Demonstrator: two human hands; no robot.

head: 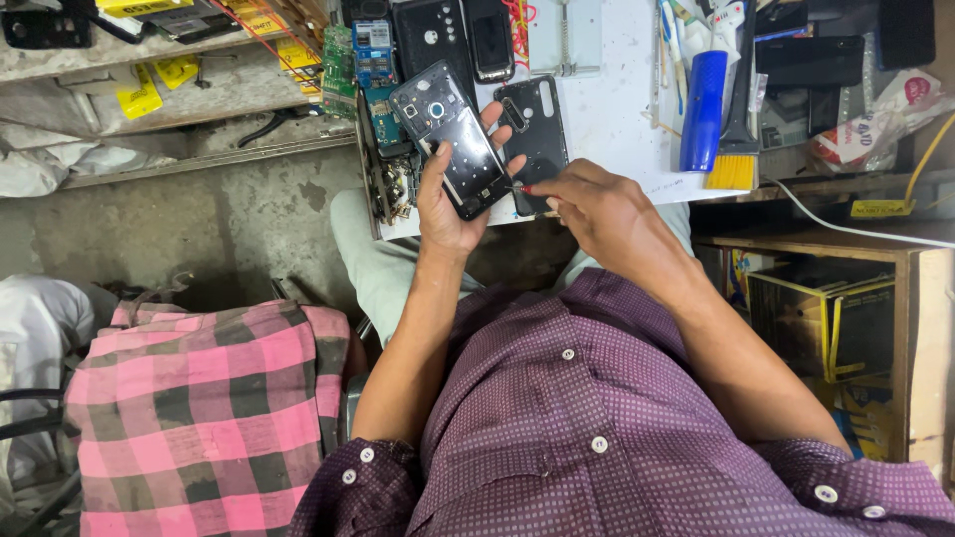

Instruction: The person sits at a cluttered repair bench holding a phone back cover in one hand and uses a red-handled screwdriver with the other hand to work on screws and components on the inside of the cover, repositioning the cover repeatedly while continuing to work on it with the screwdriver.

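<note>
The left hand point(445, 199) is wrapped around a black phone frame point(453, 139), palm under it and fingers curled up along its right edge, so the frame sits tilted above the near edge of the white worktop point(617, 119). The right hand point(597, 204) has its fingertips pressed together on a small red-tipped tool point(519, 188), the tip touching the lower right edge of the frame.

Just behind the frame, lying flat on the worktop, is a black back cover point(537, 129) with a camera cutout; the left fingertips partly hide its left side. Further back lie 2 more dark phones point(448, 35), and to the left of the frame green circuit boards point(350, 65) lie near the worktop's left edge. To the right, well apart from the hands, a blue-handled brush point(711, 109) with yellow bristles lies among cables and other tools. A white cable point(846, 227) runs across the wooden shelf point(925, 328) on the right, with yellow and black boxes point(826, 318) below it.

In the lower left a pink and black checked cloth point(199, 418) covers a seat beside the person's purple shirt point(597, 428).
</note>
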